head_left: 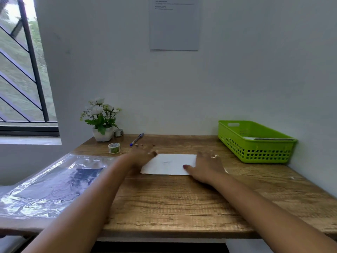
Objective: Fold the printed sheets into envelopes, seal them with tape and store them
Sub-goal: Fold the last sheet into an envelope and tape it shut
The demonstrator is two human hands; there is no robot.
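A white folded sheet (168, 164) lies flat on the wooden desk (173, 198), a faint print showing through it. My right hand (207, 166) rests palm down on the sheet's right end, fingers spread. My left hand (144, 154) is blurred at the sheet's upper left corner, fingers apart, holding nothing that I can see. A roll of patterned tape (114, 148) stands left of my left hand. A green plastic basket (255, 141) at the back right holds flat white paper.
A clear plastic bag with dark printed sheets (54, 183) lies over the desk's left edge. A blue pen (136, 139), a potted white flower (102, 119) and a second tape roll (118, 132) sit by the wall. A paper notice (174, 24) hangs above.
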